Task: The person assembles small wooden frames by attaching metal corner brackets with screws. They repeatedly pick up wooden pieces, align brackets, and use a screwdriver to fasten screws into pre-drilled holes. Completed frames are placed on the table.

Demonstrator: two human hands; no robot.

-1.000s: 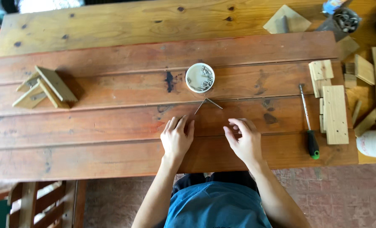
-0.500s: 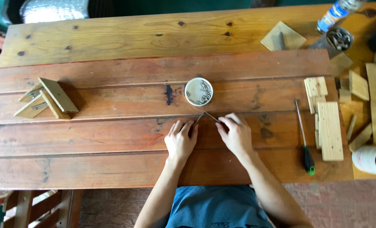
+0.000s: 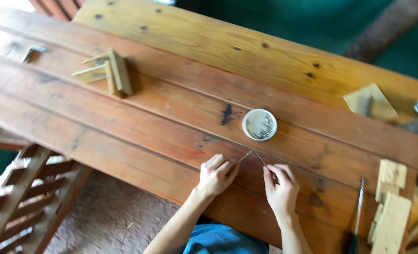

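Note:
My left hand (image 3: 217,175) rests on the reddish plank table (image 3: 148,117) with its fingertips on a thin stick (image 3: 246,155). My right hand (image 3: 280,186) pinches the lower end of a second thin stick (image 3: 260,158). The two sticks meet at a point, forming an upside-down V just below a small white round dish (image 3: 259,124) that holds small metal bits.
A small wooden assembly of slats (image 3: 109,73) lies at the table's left. A metal bracket (image 3: 31,51) is at the far left. Wood blocks (image 3: 390,207) and a screwdriver (image 3: 358,207) lie at the right. A slatted wooden bench (image 3: 21,197) stands lower left.
The view has swung and tilted, so the table now runs diagonally. Both hands stay on the two thin sticks below the dish, with the stick tips still touching.

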